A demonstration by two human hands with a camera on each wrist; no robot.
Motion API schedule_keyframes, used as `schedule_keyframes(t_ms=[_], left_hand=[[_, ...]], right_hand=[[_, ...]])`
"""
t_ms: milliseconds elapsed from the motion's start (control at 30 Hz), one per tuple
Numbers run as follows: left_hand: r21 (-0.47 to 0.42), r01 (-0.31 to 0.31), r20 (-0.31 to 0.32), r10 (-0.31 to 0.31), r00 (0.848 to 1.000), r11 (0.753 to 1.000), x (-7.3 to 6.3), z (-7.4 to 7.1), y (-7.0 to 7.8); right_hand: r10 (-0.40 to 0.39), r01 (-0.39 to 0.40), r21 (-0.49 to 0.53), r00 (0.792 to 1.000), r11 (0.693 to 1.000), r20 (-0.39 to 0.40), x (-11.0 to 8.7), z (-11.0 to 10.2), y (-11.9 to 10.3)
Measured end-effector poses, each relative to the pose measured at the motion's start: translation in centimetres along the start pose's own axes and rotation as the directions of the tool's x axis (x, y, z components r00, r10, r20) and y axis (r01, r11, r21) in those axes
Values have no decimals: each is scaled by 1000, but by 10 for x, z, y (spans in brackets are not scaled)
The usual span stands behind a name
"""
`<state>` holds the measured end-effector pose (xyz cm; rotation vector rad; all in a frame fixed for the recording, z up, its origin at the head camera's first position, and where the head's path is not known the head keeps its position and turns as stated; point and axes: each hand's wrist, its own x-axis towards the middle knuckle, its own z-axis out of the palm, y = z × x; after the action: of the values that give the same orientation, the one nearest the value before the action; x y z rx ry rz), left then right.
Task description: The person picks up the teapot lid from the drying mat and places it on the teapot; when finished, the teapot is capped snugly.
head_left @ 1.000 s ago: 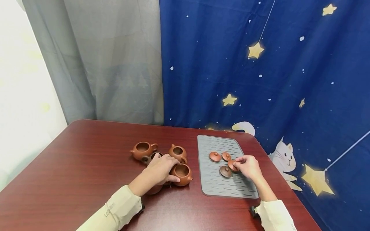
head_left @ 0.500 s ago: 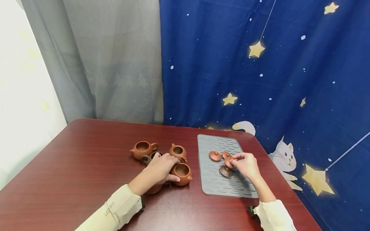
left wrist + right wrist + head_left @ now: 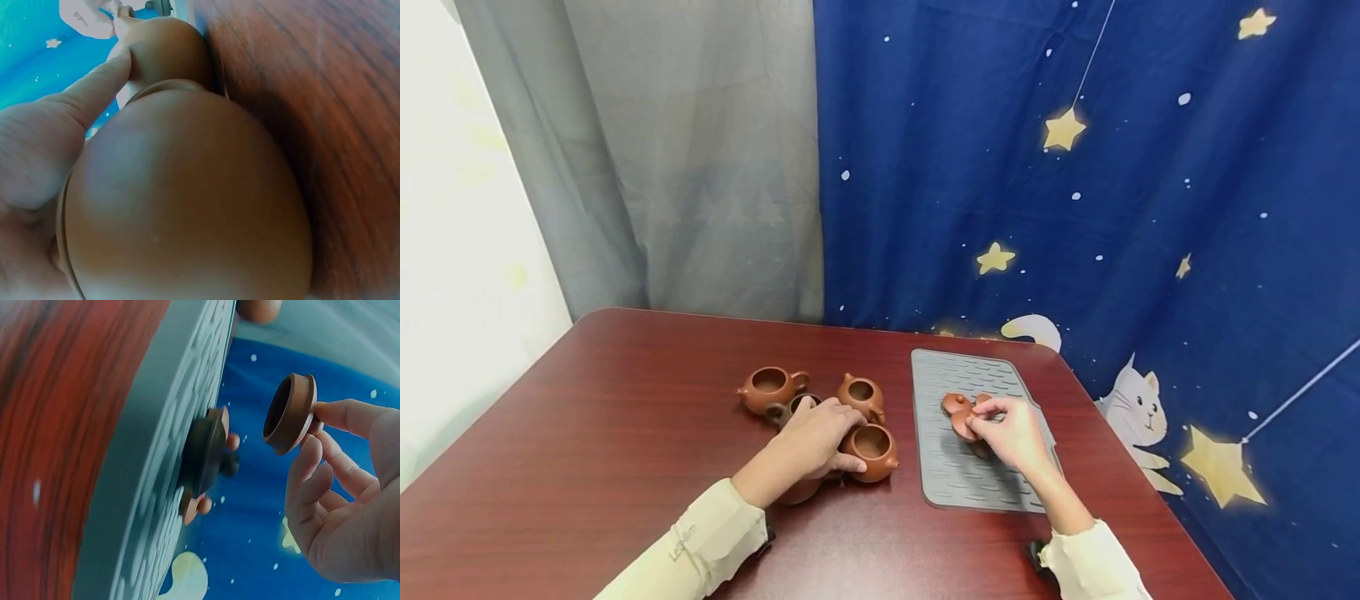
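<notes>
My left hand (image 3: 820, 437) reaches over a cluster of small brown clay teapots without lids. It grips the front right teapot (image 3: 876, 467), its thumb along the side; the left wrist view shows the thumb against that pot (image 3: 172, 53), beyond a nearer teapot (image 3: 187, 200). Above the grey mat (image 3: 940, 475), my right hand (image 3: 1015, 433) pinches a reddish teapot lid (image 3: 964, 425) by its knob. In the right wrist view this lid (image 3: 294, 415) is tilted and off the mat. A dark lid (image 3: 203, 453) lies on the mat among reddish lids, partly hidden behind the hand in the head view.
Another teapot (image 3: 770, 390) stands at the back left and a smaller one (image 3: 861, 396) at the back right of the cluster. A darker pot (image 3: 797, 407) sits between, partly covered by the left hand. Curtains (image 3: 925, 167) hang behind the red-brown table (image 3: 647, 400).
My right hand has lifted the reddish lid off the mat and carried it left, over the other lids. The left hand stays in place on the teapot.
</notes>
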<state>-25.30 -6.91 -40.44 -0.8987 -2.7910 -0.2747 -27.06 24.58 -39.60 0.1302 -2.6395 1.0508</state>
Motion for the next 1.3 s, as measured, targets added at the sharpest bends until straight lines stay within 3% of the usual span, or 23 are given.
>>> schedule_keyframes(t_ms=[400, 767, 1300], left_hand=[[-7, 19, 15, -19, 1000, 1000, 0, 0, 0], [-15, 9, 5, -9, 1000, 1000, 1, 0, -1], [-36, 16, 8, -16, 1000, 999, 1, 1, -1]], right_hand=[[-57, 52, 75, 996, 996, 70, -10, 19, -21], [-90, 80, 92, 990, 992, 107, -12, 23, -36], [-149, 121, 150, 969, 981, 199, -19, 37, -52]])
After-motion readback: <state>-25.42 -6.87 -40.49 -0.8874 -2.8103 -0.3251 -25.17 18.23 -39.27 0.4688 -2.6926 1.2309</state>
